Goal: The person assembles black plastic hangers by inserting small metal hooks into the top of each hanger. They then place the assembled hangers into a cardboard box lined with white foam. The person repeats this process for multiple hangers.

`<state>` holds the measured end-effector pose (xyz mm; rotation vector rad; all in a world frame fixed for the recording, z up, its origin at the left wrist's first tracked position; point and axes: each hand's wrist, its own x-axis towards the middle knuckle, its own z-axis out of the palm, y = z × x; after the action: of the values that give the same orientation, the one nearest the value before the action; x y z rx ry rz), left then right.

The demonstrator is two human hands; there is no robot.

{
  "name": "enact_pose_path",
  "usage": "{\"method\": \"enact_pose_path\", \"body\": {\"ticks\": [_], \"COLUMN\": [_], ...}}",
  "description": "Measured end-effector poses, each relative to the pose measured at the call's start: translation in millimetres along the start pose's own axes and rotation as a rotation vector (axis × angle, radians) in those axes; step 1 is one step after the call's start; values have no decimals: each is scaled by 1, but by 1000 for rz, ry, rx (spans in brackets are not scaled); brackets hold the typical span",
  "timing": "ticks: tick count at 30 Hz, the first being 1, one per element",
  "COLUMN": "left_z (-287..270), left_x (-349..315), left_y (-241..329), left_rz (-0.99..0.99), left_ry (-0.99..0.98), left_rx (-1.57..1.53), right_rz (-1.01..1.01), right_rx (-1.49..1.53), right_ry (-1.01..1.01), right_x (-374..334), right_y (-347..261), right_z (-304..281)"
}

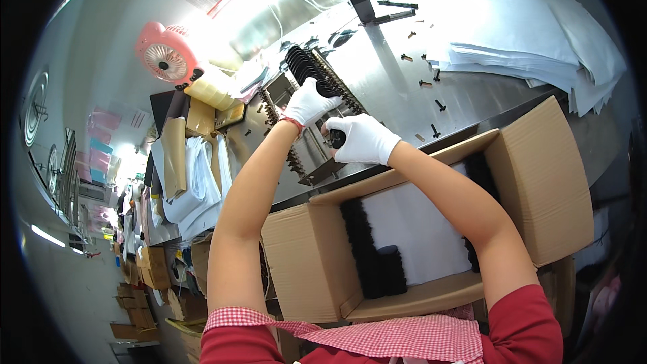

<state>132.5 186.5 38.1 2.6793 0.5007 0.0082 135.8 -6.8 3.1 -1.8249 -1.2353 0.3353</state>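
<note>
A metal rack (323, 155) with toothed rails lies on the steel table, and a row of thin black discs (306, 64) stands along its far part. My left hand (311, 102), in a white glove, is closed at the near end of this row, against the discs; its fingertips are partly hidden. Just nearer and to the right, my right hand (367, 139), also gloved, pinches a small stack of black discs (337, 137) above the rack. Below my forearms is an open cardboard box (310, 243) with rows of black pieces (364, 249) along its sides and white paper between them.
Several small screws (440, 104) lie scattered on the steel table (394, 94). White paper sheets (505, 34) are stacked at the far right. A black stand (360, 3) is at the back. A pink fan (165, 54) and hanging bags and papers (192, 189) are on the left.
</note>
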Motion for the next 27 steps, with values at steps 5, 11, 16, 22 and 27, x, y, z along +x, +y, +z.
{"method": "enact_pose_path", "body": {"ticks": [5, 11, 16, 22, 27], "left_z": [21, -17, -30, -8, 17], "left_x": [8, -15, -73, -123, -162], "left_y": [-8, 16, 6, 24, 6], "left_rz": [-83, -79, -13, -13, 54], "left_ry": [10, -7, -70, -27, -48], "left_rx": [56, 480, -441, -1200, -1047], "right_rz": [-50, 81, -49, -205, -103], "right_rx": [-6, 275, 288, -2, -77], "right_ry": [-34, 316, 628, 327, 5], "right_x": [0, -8, -1, -14, -27], "right_y": [-5, -7, -24, -37, -64], "right_z": [4, 15, 22, 9, 6]}}
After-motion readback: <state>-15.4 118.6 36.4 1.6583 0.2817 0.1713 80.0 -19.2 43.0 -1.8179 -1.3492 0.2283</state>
